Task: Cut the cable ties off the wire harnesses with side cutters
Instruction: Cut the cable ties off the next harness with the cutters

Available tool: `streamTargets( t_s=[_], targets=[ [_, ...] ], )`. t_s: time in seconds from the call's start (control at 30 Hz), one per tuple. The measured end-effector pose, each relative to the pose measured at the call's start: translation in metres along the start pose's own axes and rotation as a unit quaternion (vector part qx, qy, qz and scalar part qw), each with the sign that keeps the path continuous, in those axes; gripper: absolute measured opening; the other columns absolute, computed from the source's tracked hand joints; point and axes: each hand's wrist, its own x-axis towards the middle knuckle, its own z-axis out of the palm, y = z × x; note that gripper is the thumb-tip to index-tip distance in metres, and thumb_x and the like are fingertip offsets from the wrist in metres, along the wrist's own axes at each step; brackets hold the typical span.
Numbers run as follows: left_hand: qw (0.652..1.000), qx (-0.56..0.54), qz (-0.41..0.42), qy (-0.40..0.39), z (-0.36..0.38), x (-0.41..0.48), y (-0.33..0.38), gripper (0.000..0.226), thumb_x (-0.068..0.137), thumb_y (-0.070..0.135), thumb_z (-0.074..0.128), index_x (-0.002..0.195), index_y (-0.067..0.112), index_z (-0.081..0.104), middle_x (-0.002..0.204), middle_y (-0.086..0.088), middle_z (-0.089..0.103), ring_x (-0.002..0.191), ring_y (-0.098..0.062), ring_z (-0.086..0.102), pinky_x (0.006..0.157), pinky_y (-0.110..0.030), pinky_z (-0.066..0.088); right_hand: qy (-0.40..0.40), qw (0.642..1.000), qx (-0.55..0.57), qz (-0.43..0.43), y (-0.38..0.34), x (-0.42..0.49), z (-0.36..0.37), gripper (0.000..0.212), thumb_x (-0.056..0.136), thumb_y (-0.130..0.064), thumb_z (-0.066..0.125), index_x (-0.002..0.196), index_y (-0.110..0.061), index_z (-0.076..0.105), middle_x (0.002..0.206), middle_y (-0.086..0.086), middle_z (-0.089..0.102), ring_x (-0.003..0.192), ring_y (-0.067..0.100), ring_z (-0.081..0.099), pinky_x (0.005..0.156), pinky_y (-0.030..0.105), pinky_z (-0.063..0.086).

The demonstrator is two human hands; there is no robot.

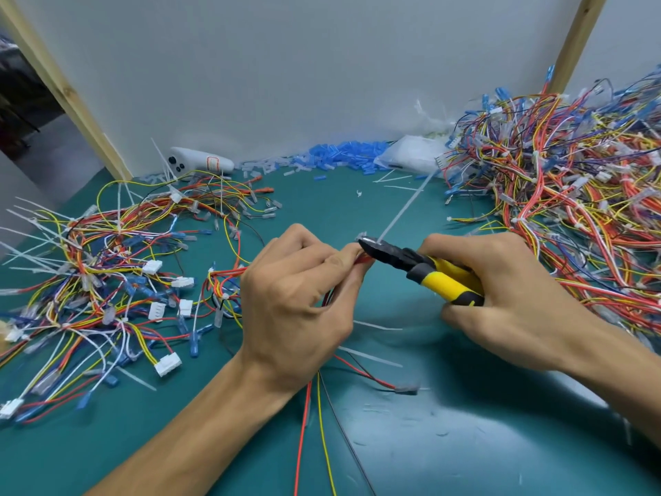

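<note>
Yellow-and-black side cutters (393,257) run lower-right to upper-left, nose at left hand (297,302), its grip pinching red wire harness (232,272); right hand (508,291) grip wraps handles; white cable tie (404,209) slants up-right.

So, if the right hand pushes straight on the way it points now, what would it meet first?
Probably the cable tie: the side cutters in the right hand point left, with their tip at the tie. Right behind it the left hand pinches the wires; depth is hard to judge.
</note>
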Motion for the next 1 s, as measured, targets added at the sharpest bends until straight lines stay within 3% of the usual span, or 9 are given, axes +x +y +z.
streamTargets(
  t_s=[0.1,0.2,0.3,0.37,0.47,0.67,0.9,1.0],
  targets=[
    [1.0,0.003,-0.004,-0.009,0.0006,-0.0009,0.0019,0.02,0.1,0.017,0.072,0.087,0.006,0.083,0.064,0.002,0.062,0.066,-0.026,0.045,0.057,-0.045,0.043,-0.006,1.0,0.001,-0.012,0.0019,0.0005,-0.0043,0.036,0.061,-0.016,0.063,0.093,-0.031,0.055,0.08,-0.01,0.053,0.078,0.015,0.052,0.064,0.038,0.044],
    [0.999,0.027,0.009,-0.021,-0.0004,-0.0011,0.0002,0.021,0.101,0.019,0.071,0.088,0.008,0.083,0.067,0.003,0.066,0.068,-0.025,0.047,0.058,-0.046,0.044,-0.017,1.0,0.002,-0.018,0.0022,-0.0002,-0.0022,0.039,0.063,-0.014,0.062,0.099,-0.03,0.058,0.085,-0.013,0.055,0.084,0.013,0.053,0.069,0.028,0.043],
    [0.999,0.024,0.017,-0.018,-0.001,-0.0007,-0.0019,0.018,0.101,0.021,0.072,0.095,0.009,0.084,0.069,0.004,0.069,0.068,-0.026,0.047,0.058,-0.046,0.044,-0.007,1.0,-0.006,-0.008,0.0015,-0.0001,-0.001,0.022,0.062,-0.014,0.061,0.079,-0.024,0.052,0.065,-0.002,0.04,0.061,0.014,0.036,0.054,0.028,0.028],
    [1.0,0.016,0.015,-0.016,-0.0016,-0.0004,-0.0002,0.017,0.101,0.021,0.073,0.098,0.009,0.084,0.069,0.004,0.069,0.068,-0.025,0.046,0.059,-0.045,0.043,-0.004,1.0,0.024,0.009,-0.0003,-0.0008,-0.0021,0.018,0.06,-0.015,0.059,0.071,-0.018,0.045,0.061,0.008,0.031,0.058,0.014,0.021,0.052,0.036,0.021],
    [1.0,0.008,0.01,-0.012,-0.002,-0.0017,0.0018,0.015,0.1,0.019,0.074,0.096,0.008,0.084,0.067,0.004,0.067,0.068,-0.024,0.045,0.058,-0.045,0.043,-0.007,0.999,0.046,0.02,-0.0032,-0.0024,-0.0023,0.02,0.058,-0.014,0.059,0.068,-0.019,0.042,0.061,0.012,0.03,0.058,0.016,0.019,0.051,0.039,0.019],
    [1.0,-0.002,-0.015,-0.014,0.0005,-0.001,0.0001,0.013,0.098,0.016,0.075,0.094,0.008,0.084,0.064,0.003,0.062,0.064,-0.026,0.045,0.058,-0.042,0.043,0.0,1.0,-0.012,0.01,0.0009,0.0014,-0.003,0.022,0.06,-0.018,0.06,0.074,-0.028,0.047,0.061,0.002,0.04,0.06,0.021,0.035,0.053,0.04,0.029],
    [0.999,-0.018,-0.035,-0.003,0.0003,-0.0001,0.0001,0.013,0.097,0.014,0.075,0.091,0.007,0.084,0.064,0.004,0.064,0.064,-0.025,0.046,0.06,-0.039,0.042,-0.012,0.998,0.048,0.037,-0.0007,0.0007,-0.0018,0.031,0.062,-0.019,0.062,0.091,-0.029,0.058,0.079,-0.007,0.056,0.076,0.015,0.051,0.065,0.04,0.046],
    [1.0,-0.011,-0.019,-0.004,0.0,0.0009,-0.0009,0.015,0.099,0.014,0.074,0.091,0.006,0.083,0.063,0.002,0.061,0.063,-0.026,0.045,0.059,-0.04,0.041,-0.028,0.997,0.057,0.035,-0.0028,0.0008,0.0008,0.032,0.063,-0.018,0.059,0.094,-0.026,0.059,0.083,-0.003,0.061,0.081,0.021,0.055,0.069,0.044,0.049]
  ],
)
